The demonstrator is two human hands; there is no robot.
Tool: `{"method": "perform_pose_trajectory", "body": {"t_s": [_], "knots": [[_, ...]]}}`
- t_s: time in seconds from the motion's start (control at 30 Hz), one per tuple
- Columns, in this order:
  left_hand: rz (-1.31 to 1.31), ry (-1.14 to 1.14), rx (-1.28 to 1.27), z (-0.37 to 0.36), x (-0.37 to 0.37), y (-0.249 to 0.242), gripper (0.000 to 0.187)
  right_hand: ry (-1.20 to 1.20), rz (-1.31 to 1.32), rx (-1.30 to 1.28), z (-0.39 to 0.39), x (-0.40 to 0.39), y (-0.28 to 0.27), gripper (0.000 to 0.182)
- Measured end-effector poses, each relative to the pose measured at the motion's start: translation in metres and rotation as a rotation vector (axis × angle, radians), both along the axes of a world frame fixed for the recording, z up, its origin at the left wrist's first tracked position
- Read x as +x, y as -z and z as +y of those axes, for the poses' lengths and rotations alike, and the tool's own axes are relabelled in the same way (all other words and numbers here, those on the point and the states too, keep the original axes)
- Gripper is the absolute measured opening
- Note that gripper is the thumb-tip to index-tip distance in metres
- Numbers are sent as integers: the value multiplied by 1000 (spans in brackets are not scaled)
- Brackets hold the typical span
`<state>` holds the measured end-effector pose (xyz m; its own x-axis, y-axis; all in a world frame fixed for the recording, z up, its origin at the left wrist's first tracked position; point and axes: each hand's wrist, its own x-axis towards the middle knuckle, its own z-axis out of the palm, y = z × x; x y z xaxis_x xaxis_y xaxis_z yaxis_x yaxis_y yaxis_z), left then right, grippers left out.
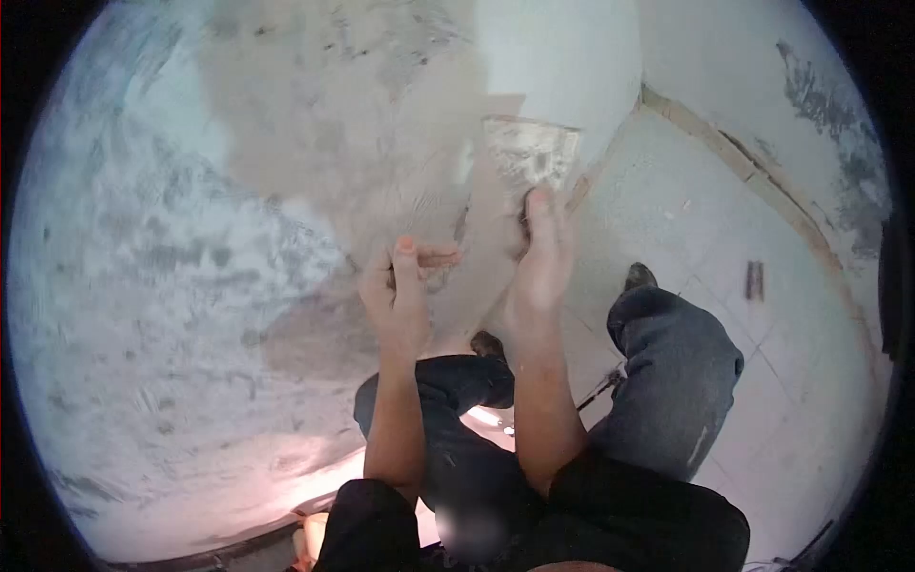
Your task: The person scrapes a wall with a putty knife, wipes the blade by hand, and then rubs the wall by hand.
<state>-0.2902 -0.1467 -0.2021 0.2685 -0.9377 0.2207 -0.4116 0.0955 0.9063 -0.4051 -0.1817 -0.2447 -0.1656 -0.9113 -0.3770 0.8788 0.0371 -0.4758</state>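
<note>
A wide putty knife (531,151) with a pale, smeared blade stands blade-up in my right hand (541,262). My right thumb lies along it near the base of the blade, and its handle is mostly hidden by the hand. To the left, my left hand (405,291) is closed, thumb up, with fingertips pointing right. Whatever it may hold blends into the wall behind and I cannot make it out. Both hands are in front of a wall (191,257) with grey-beige filler patches over white, and the putty knife blade overlaps it in view.
A second wall (743,57) with dark, worn spots meets the first at a corner. Brown edging runs along its foot. My jeans-clad knees (672,367) are bent over a pale tiled floor (658,210). A small dark piece (755,280) lies at right. Bright light glows below left.
</note>
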Motion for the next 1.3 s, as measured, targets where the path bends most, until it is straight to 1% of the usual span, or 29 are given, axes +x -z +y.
{"method": "perform_pose_trajectory", "body": {"t_s": [0.03,0.1,0.13,0.17,0.2,0.23,0.27,0.3,0.37,0.43,0.5,0.53,0.57,0.6,0.63,0.67,0.7,0.73,0.77,0.8,0.83,0.87,0.93,0.97,1.03,1.07,1.13,1.2,1.3], "knots": [[16,-12,-13,5,5,-2,36,53,33,-16,1,-5,-5,27],[-217,54,-1,13,13,-8,36,95,109,-60,5,-14,-7,27],[-200,42,-5,15,13,-8,36,146,171,-84,5,-19,-6,28],[-308,28,21,21,11,-15,35,136,181,-95,7,-23,-11,28],[-409,13,51,26,11,-18,34,247,246,-132,10,-26,-25,27],[-388,0,46,30,16,-16,34,357,313,-172,13,-25,-34,27],[-348,24,-15,34,24,-11,34,359,379,-159,17,-18,-36,28],[-310,46,-75,39,30,-8,36,349,400,-175,18,-9,-32,28],[-222,9,-64,59,29,-13,32,162,418,-248,27,-1,-27,30],[-134,-7,-44,73,34,-12,32,186,349,-181,56,14,-50,29],[-183,2,-152,89,51,-2,46,180,505,-250,86,45,-48,24],[-160,19,-139,97,60,0,46,179,590,-270,104,64,-40,21],[56,46,-129,103,71,3,54,180,675,-284,122,85,-27,19],[267,78,-125,105,75,5,62,94,668,-366,135,119,12,20],[285,103,-117,114,70,2,62,178,811,-476,153,126,11,20],[393,135,-172,128,62,-8,70,261,951,-591,169,127,9,19],[503,153,-226,140,59,-19,78,269,967,-587,176,129,8,19],[462,-126,-143,154,59,-25,66,230,1057,-700,193,131,7,19],[477,-135,-145,162,71,-19,66,189,1127,-821,201,133,6,19],[474,-172,-89,167,92,-8,57,85,1175,-892,204,131,12,24],[471,-203,-32,172,109,-1,47,84,1186,-904,206,135,19,24],[484,-209,-39,176,115,6,47,19,1193,-972,209,132,24,24],[724,-301,-106,178,115,7,30,-65,1211,-1058,215,128,32,24],[743,-315,-115,179,113,9,30,-97,1204,-1041,220,124,36,24],[1023,-323,-186,179,102,2,26,-142,1197,-1042,229,115,31,24],[1038,-335,-192,179,115,12,26,-247,1178,-1005,231,117,35,19],[1153,-20,-267,182,122,24,25,-349,1149,-966,228,113,37,15],[1159,-26,-274,182,123,34,26,-211,1046,-1048,222,113,44,17],[1216,48,-283,178,126,48,29,-266,1155,-1071,212,102,47,16]]}}
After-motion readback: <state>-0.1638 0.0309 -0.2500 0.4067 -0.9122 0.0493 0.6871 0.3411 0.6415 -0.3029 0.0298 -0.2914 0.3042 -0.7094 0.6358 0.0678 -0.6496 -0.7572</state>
